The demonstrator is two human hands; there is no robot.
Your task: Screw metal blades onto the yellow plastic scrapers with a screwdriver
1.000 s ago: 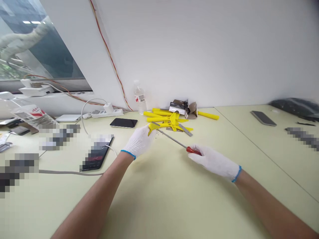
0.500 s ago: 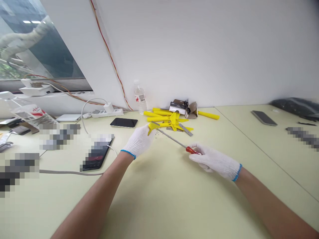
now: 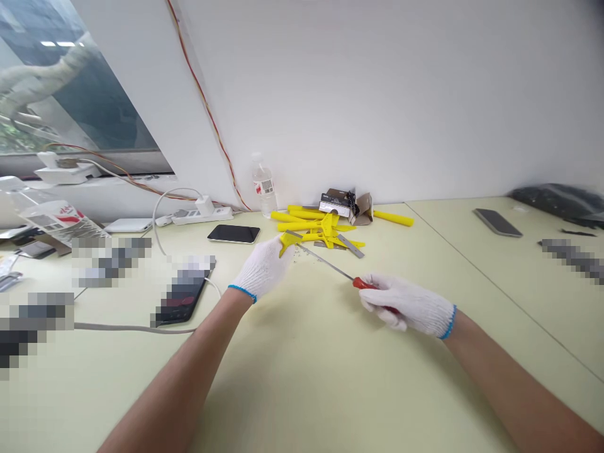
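White knit gloves with blue cuffs cover both hands. My left hand [image 3: 264,267] is closed around a yellow scraper [image 3: 289,239], whose head with a grey blade edge shows beyond the fingers; its handle is hidden in the glove. In my right hand [image 3: 401,301] is a screwdriver [image 3: 359,283] with a red handle. Its long metal shaft points left, and the tip is close to the scraper head; I cannot tell whether they touch. Tiny screws [image 3: 307,257] lie scattered on the table near the tip. Behind them is a pile of yellow scrapers [image 3: 325,226] with loose grey blades [image 3: 352,246].
Small boxes [image 3: 336,201] rest behind the pile, beside a water bottle [image 3: 264,185] near the wall. A phone [image 3: 234,233] and a charging phone [image 3: 182,296] lie left, with a power strip [image 3: 202,214] behind. Another phone [image 3: 497,222] is at the right.
The right hand's fingers have shifted their grip on the screwdriver's handle and curl more around it. The left hand and scraper stay almost in place.
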